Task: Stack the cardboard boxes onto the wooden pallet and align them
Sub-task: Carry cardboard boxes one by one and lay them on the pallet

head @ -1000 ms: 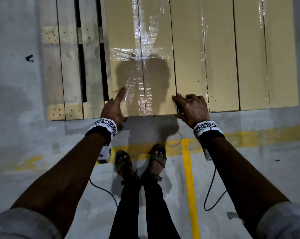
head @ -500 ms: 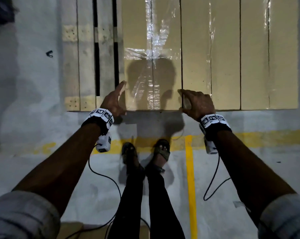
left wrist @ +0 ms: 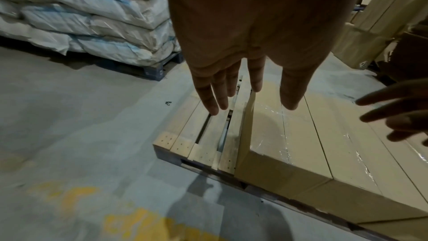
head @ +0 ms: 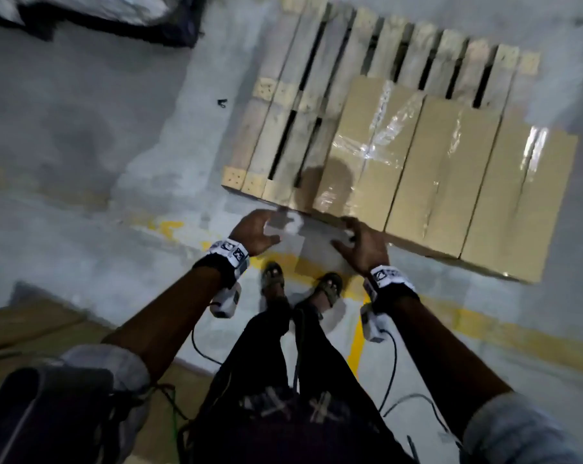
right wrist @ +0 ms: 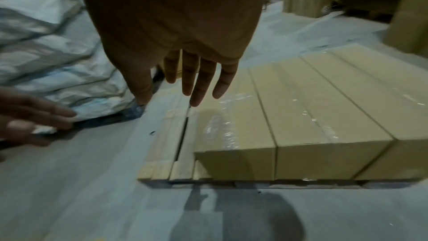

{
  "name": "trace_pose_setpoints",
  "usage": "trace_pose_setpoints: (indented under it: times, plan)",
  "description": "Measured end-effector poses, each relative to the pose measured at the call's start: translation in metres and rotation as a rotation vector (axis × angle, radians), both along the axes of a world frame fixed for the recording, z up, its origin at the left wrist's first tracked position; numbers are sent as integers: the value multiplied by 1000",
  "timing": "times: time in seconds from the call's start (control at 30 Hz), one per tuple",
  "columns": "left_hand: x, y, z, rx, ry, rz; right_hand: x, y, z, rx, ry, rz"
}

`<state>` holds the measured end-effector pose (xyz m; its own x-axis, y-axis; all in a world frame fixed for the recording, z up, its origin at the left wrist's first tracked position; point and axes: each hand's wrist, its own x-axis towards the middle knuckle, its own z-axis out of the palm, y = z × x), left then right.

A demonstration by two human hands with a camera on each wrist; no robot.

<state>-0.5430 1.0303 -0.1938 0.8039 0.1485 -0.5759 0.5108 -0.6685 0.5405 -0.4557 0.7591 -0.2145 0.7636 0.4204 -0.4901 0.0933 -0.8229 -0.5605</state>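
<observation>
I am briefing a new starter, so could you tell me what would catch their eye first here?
Probably the row of cardboard boxes lying side by side on the right part of the wooden pallet, its left slats bare. Next, the left hand and right hand, open and empty, just off the pallet's near edge. White sacks are stacked behind.

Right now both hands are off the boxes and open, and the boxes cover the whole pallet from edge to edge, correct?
Not quite. The left hand and right hand are open and off the boxes, but the boxes do not cover the whole pallet: bare slats show to their left and beyond them. The head view shows this.
</observation>
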Motion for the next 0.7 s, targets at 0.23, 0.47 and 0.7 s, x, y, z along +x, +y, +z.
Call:
trace_pose_setpoints:
  times: [0.23, 0.47, 0.7]
  plan:
    - [-108, 25, 49, -16, -5, 208, -69, 92, 72, 29, 30, 434]
    - [-209, 91, 71, -13, -85, 643, -109, 215, 102, 20, 10, 783]
    - [-310, 188, 81, -25, -142, 863, -178, 374, 117, 56, -67, 953]
